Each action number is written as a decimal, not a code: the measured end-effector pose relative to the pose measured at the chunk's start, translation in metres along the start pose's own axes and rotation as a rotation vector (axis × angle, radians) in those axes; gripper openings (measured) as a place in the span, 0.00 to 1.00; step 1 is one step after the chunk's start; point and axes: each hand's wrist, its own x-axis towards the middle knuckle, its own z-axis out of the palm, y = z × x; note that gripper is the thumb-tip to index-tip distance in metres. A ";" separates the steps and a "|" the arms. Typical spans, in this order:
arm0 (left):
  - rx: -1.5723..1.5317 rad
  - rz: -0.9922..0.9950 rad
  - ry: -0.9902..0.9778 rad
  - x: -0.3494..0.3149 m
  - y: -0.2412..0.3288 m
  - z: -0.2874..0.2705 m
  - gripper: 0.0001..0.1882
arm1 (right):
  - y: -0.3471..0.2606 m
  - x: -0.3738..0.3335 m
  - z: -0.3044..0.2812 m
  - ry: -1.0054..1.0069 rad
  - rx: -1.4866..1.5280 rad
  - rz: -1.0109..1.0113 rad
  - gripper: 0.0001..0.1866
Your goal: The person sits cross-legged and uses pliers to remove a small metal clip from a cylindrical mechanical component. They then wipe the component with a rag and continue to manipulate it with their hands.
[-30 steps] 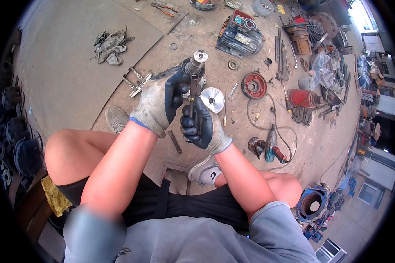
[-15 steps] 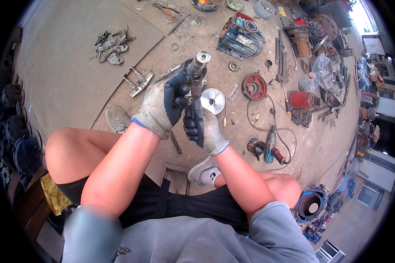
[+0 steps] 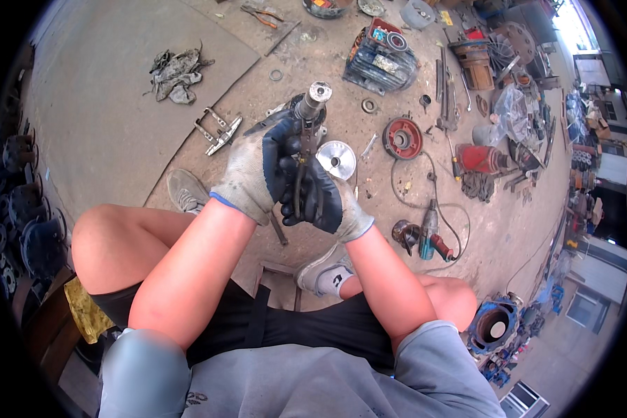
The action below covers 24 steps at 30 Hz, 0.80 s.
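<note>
Since the previous frame: right hand [image 3: 327,198] shifted, its fingers now further left, up against the left hand [image 3: 261,164]. Shaft [image 3: 315,101] about where it was.

Shaft: bare steel, stepped, round end face up toward camera with a centre hole, darker and grimy lower down. Sits just above frame centre, stands up out of the hands. Dark plier-like tool [image 3: 306,143] right below it, lengthwise in frame, handles running down into the right hand.

Floor [image 3: 383,198]: stained concrete. Grey sheet [image 3: 104,97] covers upper left, rag [image 3: 177,75] on it. Puller-like bracket [image 3: 219,132] by the sheet edge. Silver disc [image 3: 336,160] just right of the tool; red flange [image 3: 403,138] further right; finned motor [image 3: 382,64] top centre; teal power tool [image 3: 428,230] right of centre. Workshop clutter along right edge.

Hands: both gloved, forearms up from lower edge, converging. Right fingers closed round the tool handles. Left fingers curled in beside shaft and tool; can't tell what they pinch.
</note>
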 end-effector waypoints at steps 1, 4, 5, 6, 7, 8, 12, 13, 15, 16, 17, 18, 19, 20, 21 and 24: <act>-0.239 -0.203 0.080 -0.003 0.025 0.015 0.16 | 0.001 0.001 -0.002 -0.004 0.017 -0.001 0.34; -0.203 -0.288 0.090 -0.008 0.040 0.023 0.17 | 0.003 0.001 -0.003 0.034 0.014 -0.020 0.34; -0.066 -0.229 0.053 -0.010 0.041 0.022 0.18 | 0.003 0.002 -0.004 0.025 0.029 -0.019 0.34; 0.208 -0.092 0.019 -0.011 0.038 0.019 0.21 | 0.003 0.002 -0.004 0.016 0.043 -0.018 0.33; 0.482 0.048 -0.016 -0.012 0.035 0.015 0.24 | 0.003 0.002 -0.004 0.007 0.058 -0.018 0.33; 0.613 0.116 -0.037 -0.013 0.033 0.014 0.26 | 0.002 0.001 -0.003 0.012 0.050 -0.018 0.33; 0.770 0.197 -0.043 -0.014 0.035 0.016 0.35 | -0.004 -0.003 0.003 0.012 0.071 0.042 0.31; 0.813 0.220 -0.042 -0.014 0.034 0.015 0.36 | -0.005 -0.004 0.003 0.007 0.087 0.069 0.31; 0.838 0.234 -0.049 -0.013 0.033 0.014 0.36 | -0.002 -0.004 0.001 0.022 0.101 0.070 0.31; 0.821 0.225 -0.058 -0.012 0.033 0.014 0.37 | -0.001 -0.004 0.001 0.030 0.109 0.070 0.31; 0.828 0.231 -0.060 -0.012 0.033 0.014 0.36 | -0.001 -0.005 0.001 0.048 0.087 0.063 0.31; 0.836 0.236 -0.063 -0.012 0.035 0.016 0.35 | -0.001 -0.005 0.003 0.065 0.066 0.057 0.31; 0.869 0.255 -0.061 -0.015 0.040 0.018 0.32 | -0.002 -0.006 0.004 0.082 0.045 0.051 0.32; 0.901 0.274 -0.058 -0.015 0.043 0.020 0.29 | -0.003 -0.006 0.003 0.068 0.047 0.052 0.32; 0.664 0.182 -0.016 -0.014 0.041 0.021 0.25 | -0.003 -0.007 0.003 0.051 0.047 0.055 0.31; 0.260 0.048 0.042 -0.007 0.025 0.019 0.17 | -0.001 -0.004 0.002 0.030 0.044 0.037 0.32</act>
